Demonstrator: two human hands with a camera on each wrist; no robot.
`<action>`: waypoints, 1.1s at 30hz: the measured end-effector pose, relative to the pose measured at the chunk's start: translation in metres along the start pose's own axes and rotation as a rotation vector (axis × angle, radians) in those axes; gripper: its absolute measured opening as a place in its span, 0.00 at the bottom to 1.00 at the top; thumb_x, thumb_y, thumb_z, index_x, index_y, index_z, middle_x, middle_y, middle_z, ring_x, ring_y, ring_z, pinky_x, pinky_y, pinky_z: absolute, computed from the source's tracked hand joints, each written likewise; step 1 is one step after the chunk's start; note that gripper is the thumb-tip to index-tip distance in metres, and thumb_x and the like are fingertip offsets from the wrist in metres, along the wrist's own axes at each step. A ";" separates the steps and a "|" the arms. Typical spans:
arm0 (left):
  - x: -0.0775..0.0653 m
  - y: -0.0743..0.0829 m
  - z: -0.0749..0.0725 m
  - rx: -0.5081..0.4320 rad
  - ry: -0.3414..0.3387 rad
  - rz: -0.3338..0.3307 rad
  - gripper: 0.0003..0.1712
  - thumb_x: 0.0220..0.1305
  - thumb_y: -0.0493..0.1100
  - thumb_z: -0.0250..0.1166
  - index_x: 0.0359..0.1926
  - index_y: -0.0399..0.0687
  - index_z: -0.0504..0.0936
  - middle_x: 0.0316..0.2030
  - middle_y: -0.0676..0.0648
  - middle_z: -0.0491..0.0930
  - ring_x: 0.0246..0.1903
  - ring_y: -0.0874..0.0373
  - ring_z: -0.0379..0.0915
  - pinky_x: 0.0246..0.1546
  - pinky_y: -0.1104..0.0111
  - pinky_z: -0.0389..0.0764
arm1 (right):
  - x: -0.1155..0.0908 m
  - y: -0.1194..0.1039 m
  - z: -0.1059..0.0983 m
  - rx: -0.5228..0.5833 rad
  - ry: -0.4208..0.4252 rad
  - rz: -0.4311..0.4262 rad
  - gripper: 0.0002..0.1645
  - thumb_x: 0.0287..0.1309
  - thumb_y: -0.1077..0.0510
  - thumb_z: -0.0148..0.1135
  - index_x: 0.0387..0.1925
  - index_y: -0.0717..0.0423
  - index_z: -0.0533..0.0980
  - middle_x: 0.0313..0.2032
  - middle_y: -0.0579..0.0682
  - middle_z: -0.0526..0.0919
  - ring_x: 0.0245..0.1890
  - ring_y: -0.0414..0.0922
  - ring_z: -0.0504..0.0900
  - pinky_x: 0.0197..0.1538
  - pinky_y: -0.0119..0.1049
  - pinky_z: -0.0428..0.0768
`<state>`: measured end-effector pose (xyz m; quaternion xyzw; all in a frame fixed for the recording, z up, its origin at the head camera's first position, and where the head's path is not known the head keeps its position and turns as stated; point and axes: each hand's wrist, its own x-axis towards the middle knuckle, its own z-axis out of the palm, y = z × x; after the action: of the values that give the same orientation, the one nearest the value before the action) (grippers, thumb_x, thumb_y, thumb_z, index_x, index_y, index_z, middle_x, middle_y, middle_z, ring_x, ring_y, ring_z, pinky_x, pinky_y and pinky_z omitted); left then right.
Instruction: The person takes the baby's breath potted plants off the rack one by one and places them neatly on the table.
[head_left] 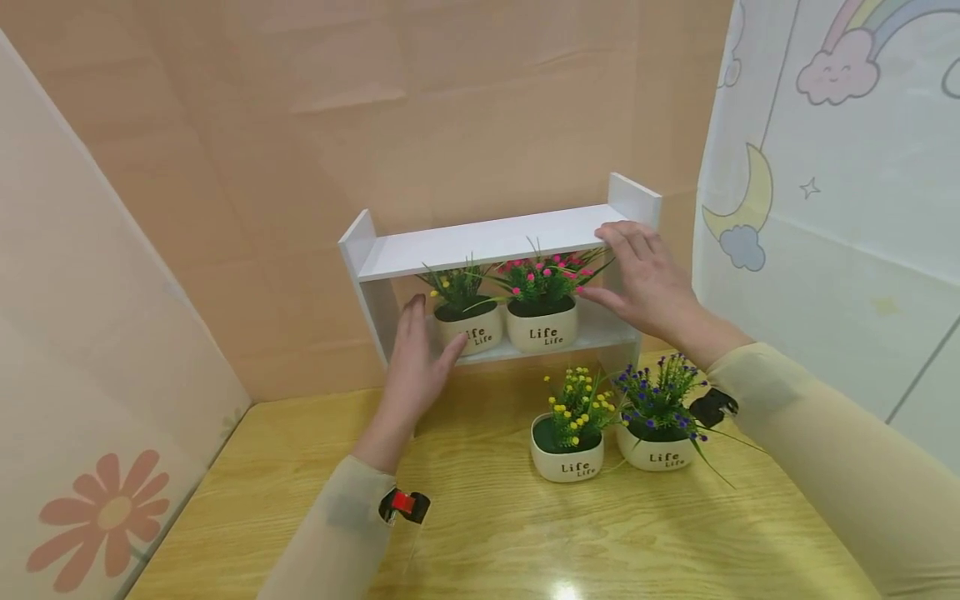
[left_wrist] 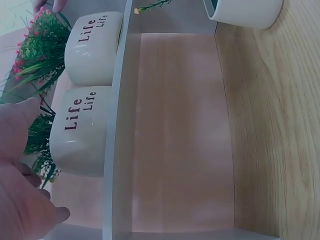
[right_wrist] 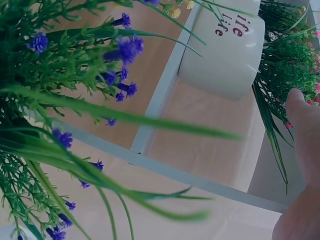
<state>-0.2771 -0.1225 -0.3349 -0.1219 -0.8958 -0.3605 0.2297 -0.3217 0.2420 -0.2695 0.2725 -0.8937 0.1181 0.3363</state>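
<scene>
A pot of yellow flowers and a pot of pink flowers stand side by side on the lower board of a white shelf. Both cream pots carry the word "Life". My left hand is at the left pot, fingers extended beside it and thumb overlapping its front in the head view. Higher up, my right hand has its fingertips at the top board's front edge and its thumb beside the pink flowers. In the left wrist view, the left thumb is close to the left plant.
On the wooden table, before the shelf's right end, stand another yellow-flower pot and a purple-flower pot. Purple blooms fill the right wrist view's left side. Fabric backdrops rise behind and at both sides.
</scene>
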 end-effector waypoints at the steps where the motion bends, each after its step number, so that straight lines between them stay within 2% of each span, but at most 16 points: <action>1: 0.002 -0.001 0.001 -0.013 -0.004 -0.006 0.55 0.79 0.58 0.69 0.87 0.36 0.49 0.85 0.33 0.52 0.84 0.37 0.50 0.82 0.46 0.57 | 0.000 0.000 0.000 -0.002 -0.002 0.001 0.56 0.64 0.46 0.83 0.79 0.64 0.60 0.74 0.67 0.64 0.77 0.66 0.59 0.81 0.59 0.56; 9: 0.015 -0.003 0.008 -0.088 -0.065 -0.085 0.59 0.77 0.58 0.71 0.88 0.38 0.45 0.85 0.33 0.50 0.84 0.38 0.50 0.81 0.46 0.58 | 0.000 0.000 0.001 -0.001 0.002 -0.007 0.57 0.63 0.46 0.83 0.79 0.65 0.60 0.75 0.67 0.64 0.76 0.66 0.59 0.81 0.59 0.56; 16: 0.027 -0.005 0.018 -0.156 -0.049 -0.114 0.60 0.73 0.55 0.76 0.87 0.36 0.49 0.84 0.30 0.52 0.83 0.38 0.52 0.82 0.47 0.59 | -0.002 0.001 0.002 0.000 0.012 -0.013 0.58 0.63 0.47 0.83 0.79 0.66 0.59 0.74 0.68 0.64 0.76 0.66 0.59 0.80 0.60 0.56; 23: 0.033 -0.007 0.022 -0.199 -0.065 -0.183 0.62 0.71 0.58 0.77 0.87 0.38 0.49 0.84 0.31 0.52 0.81 0.37 0.55 0.80 0.47 0.62 | -0.002 0.002 0.004 0.001 0.029 -0.027 0.58 0.62 0.47 0.84 0.79 0.66 0.59 0.73 0.68 0.64 0.75 0.66 0.59 0.80 0.59 0.56; 28: 0.036 -0.009 0.024 -0.232 -0.069 -0.192 0.62 0.69 0.57 0.79 0.87 0.39 0.51 0.81 0.32 0.55 0.77 0.39 0.60 0.77 0.48 0.67 | -0.001 0.001 0.005 0.004 0.041 -0.037 0.59 0.61 0.47 0.85 0.78 0.66 0.60 0.73 0.68 0.64 0.74 0.66 0.60 0.80 0.59 0.56; 33: 0.038 -0.011 0.027 -0.259 -0.072 -0.189 0.63 0.68 0.55 0.80 0.87 0.39 0.51 0.81 0.32 0.55 0.78 0.40 0.58 0.78 0.48 0.65 | -0.001 0.001 0.005 -0.002 0.048 -0.041 0.59 0.60 0.47 0.86 0.78 0.66 0.59 0.72 0.67 0.65 0.74 0.66 0.60 0.80 0.59 0.57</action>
<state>-0.3230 -0.1092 -0.3397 -0.0785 -0.8568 -0.4886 0.1450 -0.3239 0.2410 -0.2741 0.2873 -0.8799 0.1168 0.3601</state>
